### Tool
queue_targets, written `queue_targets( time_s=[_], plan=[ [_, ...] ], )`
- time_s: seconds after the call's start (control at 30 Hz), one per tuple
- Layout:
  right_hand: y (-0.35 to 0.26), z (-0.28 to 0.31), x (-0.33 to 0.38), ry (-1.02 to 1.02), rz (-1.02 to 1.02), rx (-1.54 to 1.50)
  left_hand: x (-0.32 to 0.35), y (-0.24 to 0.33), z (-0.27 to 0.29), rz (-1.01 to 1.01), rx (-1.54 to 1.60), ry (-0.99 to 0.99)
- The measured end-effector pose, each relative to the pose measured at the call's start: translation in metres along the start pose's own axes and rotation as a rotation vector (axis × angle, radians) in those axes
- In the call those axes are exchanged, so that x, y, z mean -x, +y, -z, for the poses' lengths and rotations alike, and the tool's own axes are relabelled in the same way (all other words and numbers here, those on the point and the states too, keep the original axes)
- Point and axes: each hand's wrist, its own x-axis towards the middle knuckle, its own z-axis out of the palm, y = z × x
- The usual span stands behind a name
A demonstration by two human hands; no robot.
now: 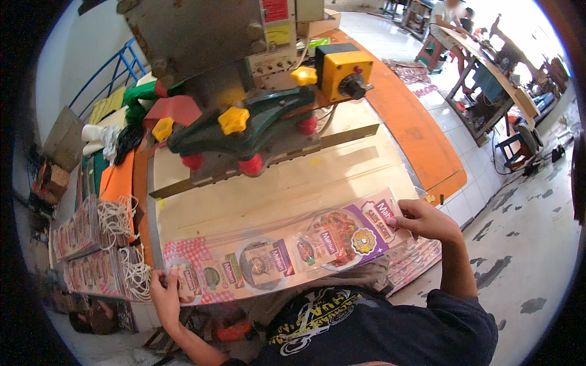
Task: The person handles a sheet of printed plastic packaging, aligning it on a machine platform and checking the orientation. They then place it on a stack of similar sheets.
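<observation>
A long printed plastic sheet (265, 263) with food pictures, a red-checked end and a purple end lies across the front of the pale work board (268, 204). A glossy clear layer seems to cover it. My left hand (165, 299) pinches its checked end at the near left, thumb on top. At the purple end, my right hand (430, 221) grips the corner, thumb on top and fingers underneath. Beyond the sheet stands a heat-sealing press with a dark green head (241, 131), yellow star knobs (234, 121) and a long metal bar (342, 141) above the board.
Stacks of similar printed sheets (91, 268) with white cords (137, 268) lie at the left. More sheets (415, 265) are stacked under my right forearm. A yellow control box (345, 70) sits beside the press. Far right, a person (444, 18) sits at a workbench (488, 61).
</observation>
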Motion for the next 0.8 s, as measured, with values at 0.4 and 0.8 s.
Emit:
queue_targets(
  time_s=[0.4, 0.8],
  plan=[
    [0.018, -0.004, 0.001, 0.183, 0.141, 0.130, -0.002, -0.031, -0.002, -0.064, 0.397, 0.003],
    [0.032, -0.001, -0.055, 0.491, 0.609, -0.221, -0.047, -0.033, 0.006, -0.389, 0.581, 0.061]
  ],
)
